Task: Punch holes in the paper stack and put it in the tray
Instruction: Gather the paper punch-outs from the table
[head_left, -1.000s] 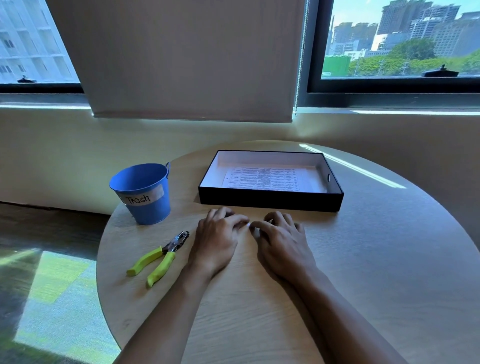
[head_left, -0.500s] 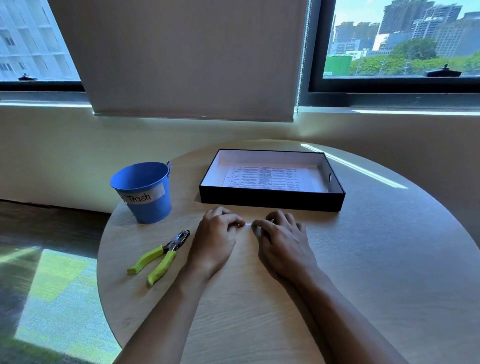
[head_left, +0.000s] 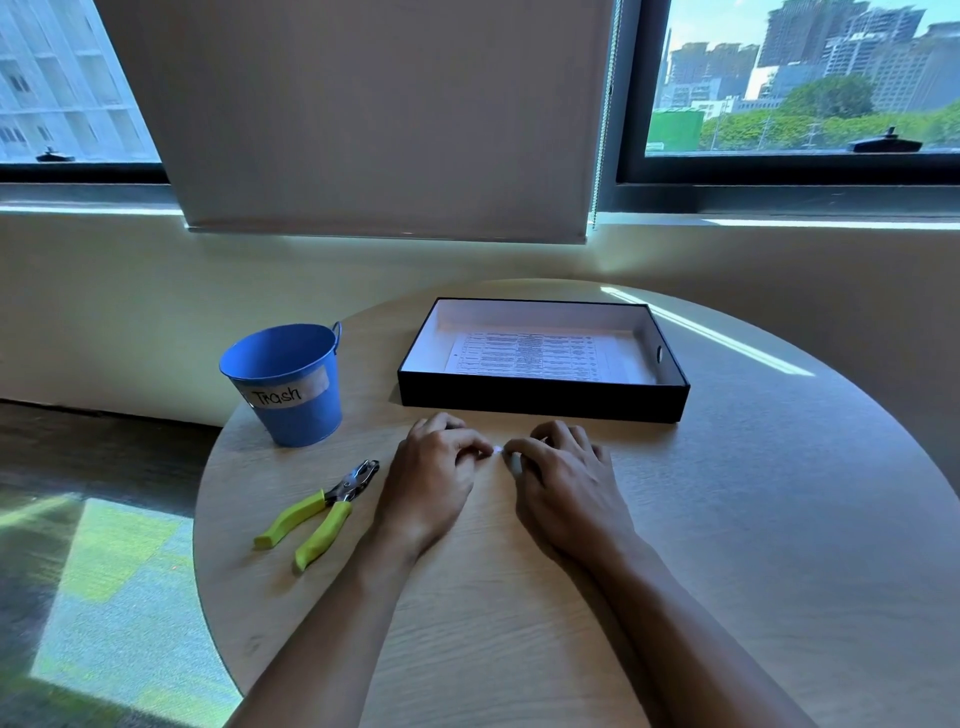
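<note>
The printed paper stack (head_left: 524, 356) lies flat inside the black tray (head_left: 543, 402) at the far middle of the round table. The hole punch (head_left: 322, 506), with lime-green handles, rests on the table left of my left hand. My left hand (head_left: 434, 478) and my right hand (head_left: 563, 486) sit palm-down just in front of the tray, fingers curled. Their index fingertips meet at a tiny white paper scrap (head_left: 497, 450) on the tabletop. Neither hand touches the punch or the tray.
A blue bucket (head_left: 291, 384) labelled "Trash" stands at the table's far left, beyond the punch. The wooden table (head_left: 753, 519) ends in a curved edge on the left, with the floor below. A wall and windows rise behind the tray.
Both hands stay in the same spot with fingertips together at the white scrap. The fingers have curled in slightly.
</note>
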